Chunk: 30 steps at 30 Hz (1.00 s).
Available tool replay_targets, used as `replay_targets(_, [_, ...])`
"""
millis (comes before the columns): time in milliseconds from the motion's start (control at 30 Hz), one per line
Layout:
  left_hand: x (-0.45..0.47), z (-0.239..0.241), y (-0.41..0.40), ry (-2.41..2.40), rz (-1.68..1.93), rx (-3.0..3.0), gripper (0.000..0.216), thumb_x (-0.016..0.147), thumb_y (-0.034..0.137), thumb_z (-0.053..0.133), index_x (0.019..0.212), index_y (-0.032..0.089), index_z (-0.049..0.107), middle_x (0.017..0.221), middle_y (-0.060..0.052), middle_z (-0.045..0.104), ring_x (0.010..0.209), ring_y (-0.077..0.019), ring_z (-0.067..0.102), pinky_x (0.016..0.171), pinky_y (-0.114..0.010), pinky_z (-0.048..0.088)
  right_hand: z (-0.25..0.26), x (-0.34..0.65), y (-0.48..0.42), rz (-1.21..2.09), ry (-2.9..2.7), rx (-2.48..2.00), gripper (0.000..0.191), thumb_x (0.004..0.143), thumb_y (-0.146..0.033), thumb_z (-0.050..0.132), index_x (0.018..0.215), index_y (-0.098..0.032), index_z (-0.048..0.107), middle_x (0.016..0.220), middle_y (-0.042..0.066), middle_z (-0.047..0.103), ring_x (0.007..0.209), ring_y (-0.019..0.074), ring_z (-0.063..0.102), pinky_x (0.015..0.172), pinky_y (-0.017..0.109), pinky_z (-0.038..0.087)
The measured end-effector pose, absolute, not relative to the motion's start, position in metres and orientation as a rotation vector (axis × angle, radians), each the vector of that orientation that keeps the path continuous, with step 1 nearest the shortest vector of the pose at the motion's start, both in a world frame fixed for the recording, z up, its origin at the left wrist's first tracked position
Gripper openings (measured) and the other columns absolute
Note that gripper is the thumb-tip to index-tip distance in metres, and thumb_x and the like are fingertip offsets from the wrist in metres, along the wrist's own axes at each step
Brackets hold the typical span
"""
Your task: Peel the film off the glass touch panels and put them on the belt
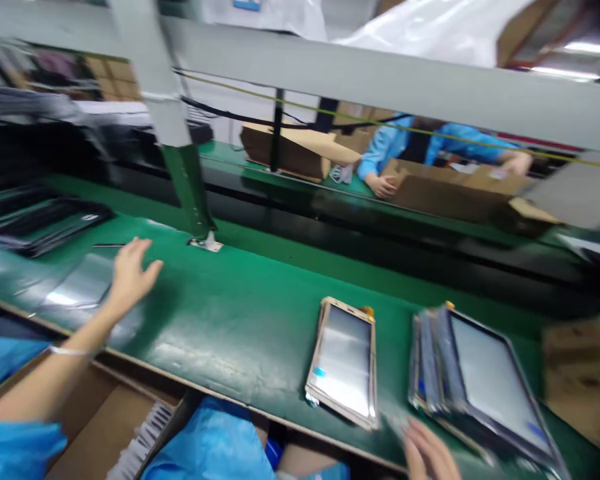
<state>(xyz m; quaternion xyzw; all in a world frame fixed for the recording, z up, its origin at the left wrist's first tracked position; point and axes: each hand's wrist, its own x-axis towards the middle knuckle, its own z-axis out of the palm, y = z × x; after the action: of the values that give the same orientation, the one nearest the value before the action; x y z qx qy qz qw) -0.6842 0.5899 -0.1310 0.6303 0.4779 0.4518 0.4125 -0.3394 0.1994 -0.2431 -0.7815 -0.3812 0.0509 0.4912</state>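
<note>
a long green work surface (230,300) runs across the room from left to right, smooth and shiny, with light glaring off its near edge. the worker's left hand (131,277) is over the left part, fingers spread and thumb apart, beside a clear, glossy sheet (83,280) lying flat. the right hand (430,453) is at the bottom edge of view, partly cut off and blurred; i cannot tell whether its fingers pinch anything.

just beyond the right hand, right of centre on the surface, lies a gold-framed panel (345,363) with a grey, reflective face and a small blue tab. to its right, a leaning stack of dark-framed panels (500,383) overlaps in layers. at the far left are black frames (45,217), piled and blurred.

a post (153,87), white above and green below, stands at the back edge of the surface, under a wide white beam (380,80). below the near edge is an open cardboard box (87,427) with white pieces along its side.

across the way, a person in blue sleeves (387,143) has 2 hands at a brown carton (450,190). clear plastic (425,30) drapes above the beam, and bright lights (567,72) shine at upper right.
</note>
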Motion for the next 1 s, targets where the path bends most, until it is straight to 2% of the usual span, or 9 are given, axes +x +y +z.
replay_targets(67, [-0.613,-0.153,0.556,0.993,1.004,1.704,0.027,0.074,0.025,0.069,0.101,0.017,0.067,0.128,-0.004,0.06,0.135,-0.0275,0.037,0.116,-0.043,0.017,-0.25,-0.341,0.206,0.079,-0.827,-1.916,0.036,0.086,-0.051,0.054,0.101,-0.019,0.063,0.114,0.014,0.059,0.107,0.0301,0.056,0.083,0.048,0.051])
replay_targets(167, [-0.521,-0.183,0.485,0.679,0.704,1.805,0.038,0.071,0.029,0.071,0.108,0.021,0.069,0.135,-0.01,0.056,0.131,-0.029,0.044,0.114,-0.044,0.023,-0.259,-0.338,0.24,0.123,-0.743,-1.9,0.042,0.084,-0.048,0.054,0.111,-0.015,0.06,0.12,0.018,0.056,0.114,0.0318,0.051,0.09,0.052,0.046])
replay_targets(267, [-0.47,-0.201,0.435,0.578,0.535,1.81,0.054,0.071,0.032,0.07,0.122,0.017,0.062,0.141,-0.016,0.049,0.134,-0.0316,0.04,0.113,-0.046,0.024,-0.263,-0.337,0.264,0.126,-0.695,-1.896,0.041,0.085,-0.043,0.052,0.114,-0.015,0.059,0.121,0.017,0.056,0.114,0.029,0.052,0.093,0.049,0.045])
replay_targets(367, [-0.459,-0.211,0.422,0.616,0.475,1.772,0.06,0.076,0.037,0.063,0.131,0.014,0.053,0.149,-0.019,0.037,0.14,-0.0308,0.029,0.116,-0.046,0.016,-0.265,-0.341,0.266,0.122,-0.666,-1.87,0.041,0.086,-0.043,0.05,0.114,-0.014,0.059,0.12,0.017,0.057,0.112,0.0275,0.053,0.095,0.047,0.044])
replay_targets(500, [-0.469,-0.22,0.423,0.673,0.442,1.671,0.055,0.08,0.046,0.058,0.125,0.014,0.056,0.151,-0.019,0.032,0.142,-0.0306,0.023,0.116,-0.045,0.014,-0.266,-0.343,0.261,0.148,-0.655,-1.826,0.042,0.087,-0.042,0.049,0.116,-0.013,0.059,0.122,0.018,0.056,0.115,0.027,0.052,0.099,0.047,0.042])
replay_targets(733, [-0.469,-0.203,0.408,0.637,0.486,1.435,0.061,0.071,0.05,0.07,0.121,0.018,0.057,0.155,-0.014,0.025,0.144,-0.0291,0.014,0.118,-0.043,0.007,-0.261,-0.345,0.264,0.162,-0.648,-1.795,0.044,0.088,-0.042,0.048,0.119,-0.013,0.059,0.124,0.017,0.056,0.118,0.0279,0.05,0.104,0.049,0.036])
replay_targets(833, [-0.457,-0.186,0.407,0.571,0.408,1.273,0.062,0.077,0.049,0.066,0.128,0.019,0.049,0.151,-0.016,0.033,0.137,-0.029,0.035,0.113,-0.045,0.027,-0.259,-0.346,0.263,0.186,-0.659,-1.784,0.045,0.089,-0.043,0.047,0.122,-0.015,0.058,0.128,0.016,0.055,0.122,0.0267,0.049,0.106,0.048,0.035])
replay_targets(900, [-0.445,-0.178,0.413,0.547,0.282,1.156,0.054,0.082,0.047,0.061,0.125,0.015,0.05,0.136,-0.021,0.052,0.119,-0.0303,0.057,0.099,-0.047,0.044,-0.257,-0.347,0.263,0.207,-0.666,-1.773,0.045,0.089,-0.043,0.047,0.124,-0.016,0.058,0.131,0.015,0.054,0.124,0.0258,0.047,0.108,0.048,0.033])
replay_targets(1000, [-0.429,-0.172,0.425,0.568,0.13,1.044,0.039,0.084,0.037,0.062,0.112,0.011,0.057,0.113,-0.024,0.067,0.096,-0.0304,0.069,0.08,-0.043,0.055,-0.253,-0.348,0.263,0.227,-0.647,-1.757,0.046,0.087,-0.045,0.048,0.122,-0.016,0.058,0.13,0.015,0.055,0.123,0.0264,0.049,0.107,0.049,0.034])
